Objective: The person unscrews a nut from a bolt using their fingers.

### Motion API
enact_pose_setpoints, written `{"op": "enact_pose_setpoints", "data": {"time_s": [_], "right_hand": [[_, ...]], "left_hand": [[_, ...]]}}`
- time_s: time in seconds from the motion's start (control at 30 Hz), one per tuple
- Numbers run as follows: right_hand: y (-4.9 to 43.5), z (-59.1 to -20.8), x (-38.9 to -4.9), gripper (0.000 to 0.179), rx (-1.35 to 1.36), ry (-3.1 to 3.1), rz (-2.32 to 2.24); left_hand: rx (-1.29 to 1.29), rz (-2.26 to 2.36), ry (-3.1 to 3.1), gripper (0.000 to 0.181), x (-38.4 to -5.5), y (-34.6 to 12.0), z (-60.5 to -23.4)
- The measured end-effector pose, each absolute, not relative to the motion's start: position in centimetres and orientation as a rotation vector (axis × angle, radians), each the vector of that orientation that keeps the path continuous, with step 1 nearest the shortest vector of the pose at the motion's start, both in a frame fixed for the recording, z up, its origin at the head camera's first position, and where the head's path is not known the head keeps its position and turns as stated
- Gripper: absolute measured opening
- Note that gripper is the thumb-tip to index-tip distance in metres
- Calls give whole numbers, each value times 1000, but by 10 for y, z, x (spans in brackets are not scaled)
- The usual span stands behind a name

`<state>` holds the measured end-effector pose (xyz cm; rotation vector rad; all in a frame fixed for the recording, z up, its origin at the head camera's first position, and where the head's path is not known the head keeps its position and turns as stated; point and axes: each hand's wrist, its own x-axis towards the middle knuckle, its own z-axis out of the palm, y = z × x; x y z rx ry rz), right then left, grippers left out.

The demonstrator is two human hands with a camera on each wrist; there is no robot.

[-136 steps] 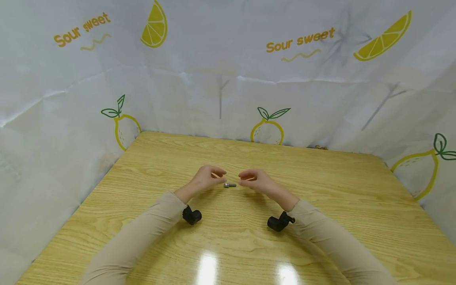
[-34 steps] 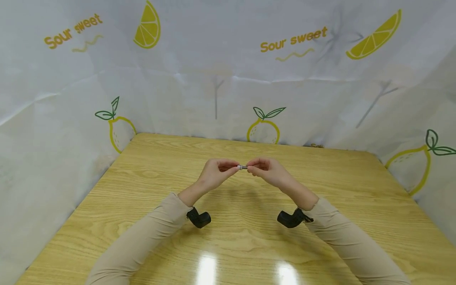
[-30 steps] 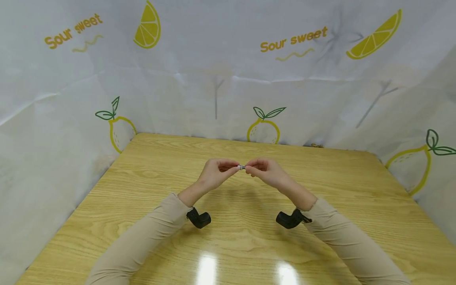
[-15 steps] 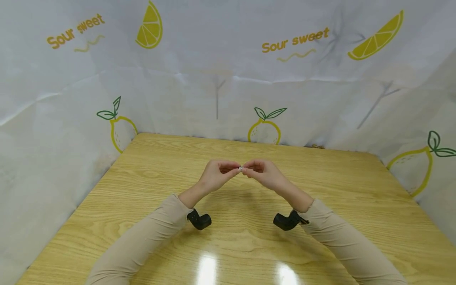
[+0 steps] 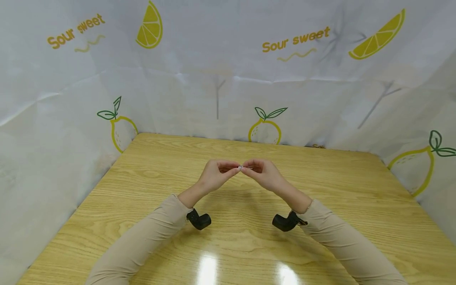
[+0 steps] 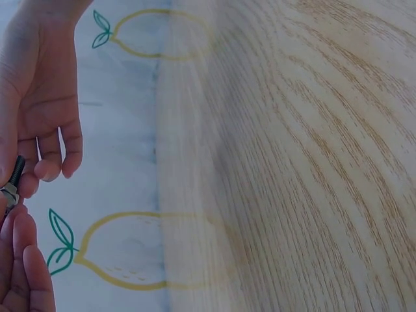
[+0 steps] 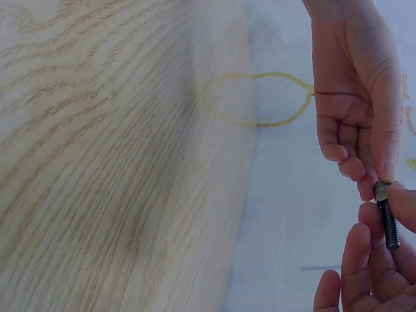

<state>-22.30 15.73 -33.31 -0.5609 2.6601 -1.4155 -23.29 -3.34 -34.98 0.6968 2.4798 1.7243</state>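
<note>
Above the table, both hands meet at a small metal bolt (image 7: 391, 227) with a dark threaded shank. My left hand (image 5: 215, 174) pinches its head end between thumb and fingertips, which largely hide the head. My right hand (image 5: 265, 174) has thumb and forefinger at a shiny nut (image 6: 10, 194) close to the head. The shank points toward the right palm, between the fingers. In the right wrist view, the left thumb (image 7: 388, 153) comes down from above and the right thumb (image 7: 404, 205) presses in from the side.
A wood-grain table (image 5: 242, 241) spreads under both arms. White lemon-print cloth (image 5: 192, 99) hangs behind it and along its sides. Black wrist cameras (image 5: 199, 220) sit on both wrists, below the sleeve cuffs.
Earlier the bolt lay on the table between both open hands; now it is lifted and held. Over the last second my right fingers have moved left along the shank toward the head.
</note>
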Motion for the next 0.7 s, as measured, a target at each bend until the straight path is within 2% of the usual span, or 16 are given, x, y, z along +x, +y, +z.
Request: {"op": "enact_pose_setpoints", "data": {"time_s": [0.7], "right_hand": [[150,-338,-222,21,-744,2799,-1450]], "left_hand": [[666,1784,2456,25,-232,-35,-350]]}}
